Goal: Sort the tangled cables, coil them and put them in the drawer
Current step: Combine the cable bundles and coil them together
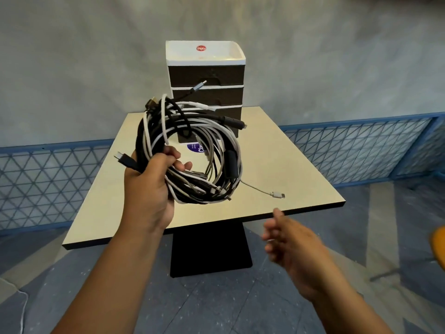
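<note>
A tangled bundle of black and white cables [226, 150] hangs in a rough ring above the beige table [284, 165], gripped at its lower left by my left hand [150, 186]. Several plugs stick out of it, and one thin white end [277, 194] dangles to the right. At the table's far side stands the drawer unit [207, 75], white-topped with dark drawer fronts, all shut. My right hand [292, 244] hovers below the table's front edge, blurred, fingers apart and holding nothing.
A purple round sticker [195, 147] lies on the table behind the cable ring. The table has a black pedestal [209, 251]. A blue mesh fence [356, 145] runs behind on both sides. An orange object [438, 244] shows at the right edge.
</note>
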Tool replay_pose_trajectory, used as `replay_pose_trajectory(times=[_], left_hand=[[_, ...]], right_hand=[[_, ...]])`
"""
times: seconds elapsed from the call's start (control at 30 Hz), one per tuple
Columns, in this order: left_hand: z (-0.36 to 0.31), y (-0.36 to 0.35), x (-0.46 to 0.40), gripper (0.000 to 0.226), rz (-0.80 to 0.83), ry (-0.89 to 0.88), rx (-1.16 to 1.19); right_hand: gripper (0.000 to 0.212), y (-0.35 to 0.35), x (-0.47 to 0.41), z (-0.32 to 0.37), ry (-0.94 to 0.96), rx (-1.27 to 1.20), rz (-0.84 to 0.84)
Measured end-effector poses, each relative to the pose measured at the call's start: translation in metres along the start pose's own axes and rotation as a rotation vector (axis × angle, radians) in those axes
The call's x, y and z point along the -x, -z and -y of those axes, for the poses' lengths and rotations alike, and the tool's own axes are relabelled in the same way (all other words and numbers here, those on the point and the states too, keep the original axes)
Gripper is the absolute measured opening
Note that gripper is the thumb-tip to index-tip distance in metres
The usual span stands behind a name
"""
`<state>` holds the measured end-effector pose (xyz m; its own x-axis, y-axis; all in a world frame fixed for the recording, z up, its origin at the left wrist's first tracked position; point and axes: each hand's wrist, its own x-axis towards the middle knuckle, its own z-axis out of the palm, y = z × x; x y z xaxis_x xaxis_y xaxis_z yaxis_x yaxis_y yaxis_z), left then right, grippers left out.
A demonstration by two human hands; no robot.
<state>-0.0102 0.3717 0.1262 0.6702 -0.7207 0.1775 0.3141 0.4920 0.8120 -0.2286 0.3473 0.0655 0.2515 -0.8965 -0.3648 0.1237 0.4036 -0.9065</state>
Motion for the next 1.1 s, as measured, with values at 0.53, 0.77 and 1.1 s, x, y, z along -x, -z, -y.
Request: replay_pose_trajectory(times=[0.53, 0.77, 1.1], left_hand=[[0.003, -0.002, 0.025, 0.048, 0.057, 0.143, 0.090], [0.001, -0.005, 0.023, 0.033, -0.024, 0.202, 0.194], [0.004, -0.012, 0.017, 0.043, -0.122, 0.249, 0.210]], right_hand=[[0.042, -0.023, 0.001, 0.060, 0.351, -0.420, 0.183], [0.034, -0.017, 0.018, 0.050, 0.582, -0.171, 0.215], [0.006, -0.017, 0.021, 0.023, 1.102, 0.399, 0.146]])
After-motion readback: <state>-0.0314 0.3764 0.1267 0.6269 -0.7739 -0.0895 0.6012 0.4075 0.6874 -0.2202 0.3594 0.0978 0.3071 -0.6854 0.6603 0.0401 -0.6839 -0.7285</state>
